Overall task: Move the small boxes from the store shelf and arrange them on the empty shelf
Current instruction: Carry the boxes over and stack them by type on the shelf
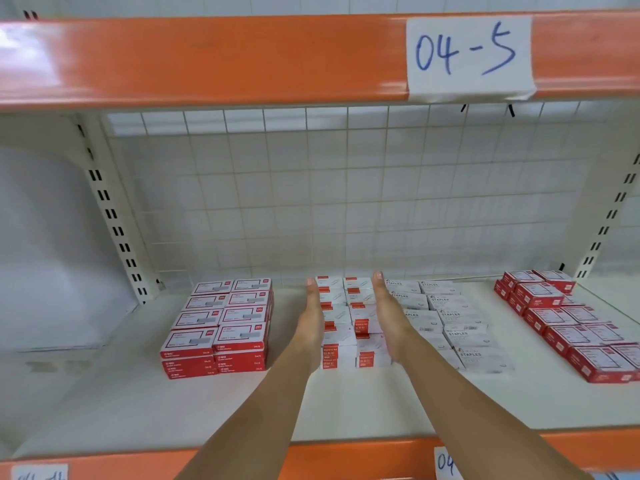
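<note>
Both forearms reach in, flat hands with straight fingers [310,289] flanking white boxes [349,320].

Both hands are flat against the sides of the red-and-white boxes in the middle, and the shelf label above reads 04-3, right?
Not quite: the label on the orange beam reads 04-5, as the head view shows. The rest holds: the left hand and right hand lie flat against either side of the middle boxes.

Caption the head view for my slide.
Both hands, left hand and right hand, flank the middle block of white-and-red boxes.
</note>
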{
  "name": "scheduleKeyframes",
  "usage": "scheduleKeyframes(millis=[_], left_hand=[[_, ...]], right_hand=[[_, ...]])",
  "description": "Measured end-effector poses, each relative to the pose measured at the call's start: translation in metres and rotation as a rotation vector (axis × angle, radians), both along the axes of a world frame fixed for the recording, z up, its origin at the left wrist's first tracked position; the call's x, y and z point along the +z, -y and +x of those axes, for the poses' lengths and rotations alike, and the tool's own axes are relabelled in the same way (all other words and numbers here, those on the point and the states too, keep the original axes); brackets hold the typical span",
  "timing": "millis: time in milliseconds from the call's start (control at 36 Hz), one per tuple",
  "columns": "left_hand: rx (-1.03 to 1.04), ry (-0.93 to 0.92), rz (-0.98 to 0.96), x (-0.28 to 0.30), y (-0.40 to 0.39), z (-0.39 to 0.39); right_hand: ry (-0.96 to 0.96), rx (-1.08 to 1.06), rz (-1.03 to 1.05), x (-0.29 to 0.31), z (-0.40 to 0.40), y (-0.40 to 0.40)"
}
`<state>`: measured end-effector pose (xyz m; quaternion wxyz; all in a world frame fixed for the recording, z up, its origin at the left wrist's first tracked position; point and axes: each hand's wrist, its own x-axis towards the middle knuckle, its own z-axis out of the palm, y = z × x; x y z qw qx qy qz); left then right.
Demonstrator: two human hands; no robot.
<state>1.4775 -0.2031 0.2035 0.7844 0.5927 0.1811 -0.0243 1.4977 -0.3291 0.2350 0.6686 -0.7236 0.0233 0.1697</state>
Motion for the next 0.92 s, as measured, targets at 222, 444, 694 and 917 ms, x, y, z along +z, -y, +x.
scheduleKeyframes(millis=[222,444,694,917], left_hand=[[-0.009,-0.025,0.069,0.005,0.0,-0.005],[0.235,0.165,0.506,0.013,0.012,-0.021],[0.102,0.545,1.098,0.026,0.071,-0.027],[-0.133,0.445,1.555,0.012,0.123,-0.012]], right_hand=[[-0.007,-0.014,-0.047,0.0,0.0,-0.001],[0.314,-0.16,-0.076,0.0,-0.014,0.007],[0.449,-0.47,-0.557,-0.017,-0.005,0.092],[0.551,-0.343,-0.773,-0.037,0.008,0.16]])
